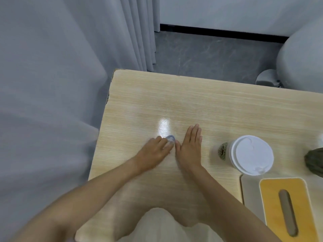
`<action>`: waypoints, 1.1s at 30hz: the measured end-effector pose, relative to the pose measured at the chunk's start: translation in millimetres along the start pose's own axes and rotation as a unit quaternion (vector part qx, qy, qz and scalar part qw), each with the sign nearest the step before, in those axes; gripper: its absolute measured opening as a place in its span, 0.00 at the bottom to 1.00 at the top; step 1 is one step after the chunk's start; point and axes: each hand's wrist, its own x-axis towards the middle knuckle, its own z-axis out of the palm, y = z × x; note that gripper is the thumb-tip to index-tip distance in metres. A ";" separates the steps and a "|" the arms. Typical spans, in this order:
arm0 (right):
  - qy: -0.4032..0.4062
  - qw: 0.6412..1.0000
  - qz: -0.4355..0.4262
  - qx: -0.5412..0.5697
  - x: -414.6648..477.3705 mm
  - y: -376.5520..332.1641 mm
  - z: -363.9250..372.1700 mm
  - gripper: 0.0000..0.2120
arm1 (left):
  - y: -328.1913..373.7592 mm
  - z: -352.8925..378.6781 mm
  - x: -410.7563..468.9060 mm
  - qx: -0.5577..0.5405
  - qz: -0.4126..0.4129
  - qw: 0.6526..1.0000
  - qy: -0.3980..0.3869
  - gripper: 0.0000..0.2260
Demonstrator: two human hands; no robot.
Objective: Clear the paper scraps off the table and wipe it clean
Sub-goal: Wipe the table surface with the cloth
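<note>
One paper scrap [170,138] at fingertips of left hand [153,154], grip blurred, cannot tell; right hand [189,147] flat, fingers straight, on table [209,105]; one cup [251,154].

Light wood table [157,95]: lidded paper cup [251,154], yellow-topped tissue box [272,191], small pale scrap [170,137], dark green bundle [314,161].

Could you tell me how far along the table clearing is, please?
Most of the table already looks free of scraps. In hand: the left hand touches one small blurred scrap beside the flat right hand. Left: removing it and wiping; no cloth shows.
</note>
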 end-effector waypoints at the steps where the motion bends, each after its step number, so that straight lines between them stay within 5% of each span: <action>1: -0.004 1.000 -0.006 0.000 -0.5 1.6 -2.2 0.34 | -15.9 -6.6 -1.6 0.026 0.046 0.999 -0.001 0.08; 4: -0.005 1.000 -0.027 -0.002 -2.8 8.1 -5.4 0.32 | -69.9 -40.4 10.0 0.002 -0.157 0.986 0.047 0.06; 6: -0.011 1.000 -0.029 -0.004 -4.1 9.8 -5.2 0.32 | -91.6 -63.1 9.3 0.031 -0.380 0.917 0.119 0.10; 9: -0.008 1.000 -0.024 0.004 -5.5 9.0 -4.8 0.32 | -72.3 -57.2 8.0 0.000 -0.505 0.843 0.185 0.08; 12: -0.004 0.999 -0.031 0.010 -11.2 11.3 -7.4 0.31 | -3.8 -24.6 -3.0 -0.098 -0.404 0.903 0.109 0.09; 15: -0.002 0.998 -0.057 0.007 -30.5 17.8 -6.3 0.29 | 37.7 2.1 -45.3 -0.082 -0.088 0.993 -0.011 0.04; 17: -0.004 0.997 -0.073 -0.002 -46.2 22.6 -3.7 0.28 | 10.1 0.1 -67.6 0.006 0.101 0.993 -0.057 0.10; 18: -0.003 0.997 -0.079 -0.004 -54.5 24.4 -1.3 0.28 | -16.0 -5.6 -70.2 0.055 0.131 0.989 -0.046 0.14; 19: -0.004 0.997 -0.083 -0.005 -61.7 26.0 1.2 0.28 | -37.4 -16.8 -68.7 0.087 0.072 0.993 -0.045 0.15; 21: -0.013 0.996 -0.087 -0.007 -72.0 27.3 4.7 0.28 | -62.5 -50.1 -64.8 0.019 -0.259 0.965 0.047 0.09; 24: -0.019 0.995 -0.093 -0.024 -81.8 26.5 10.5 0.28 | -46.1 -59.1 -61.8 -0.063 -0.555 0.805 0.198 0.09; 25: -0.020 0.995 -0.095 -0.030 -83.8 26.3 12.5 0.28 | -25.4 -53.8 -58.5 -0.096 -0.567 0.792 0.206 0.09; 26: -0.018 0.995 -0.096 -0.035 -84.6 26.4 15.0 0.28 | -1.0 -44.6 -56.9 -0.096 -0.540 0.816 0.185 0.10; 29: -0.008 0.995 -0.089 -0.041 -84.5 24.2 21.6 0.28 | 60.7 -19.3 -71.9 -0.084 -0.272 0.954 0.091 0.09; 31: -0.006 0.996 -0.079 -0.035 -83.4 22.0 24.1 0.29 | 43.8 -10.5 -97.2 0.032 -0.052 0.998 0.024 0.10; 32: -0.005 0.997 -0.076 -0.033 -83.0 21.1 24.3 0.29 | 28.3 -13.5 -106.6 0.046 -0.027 0.999 0.001 0.09; 33: -0.005 0.997 -0.076 -0.031 -82.9 20.4 24.2 0.29 | 13.2 -25.8 -111.1 0.000 -0.098 0.995 0.003 0.05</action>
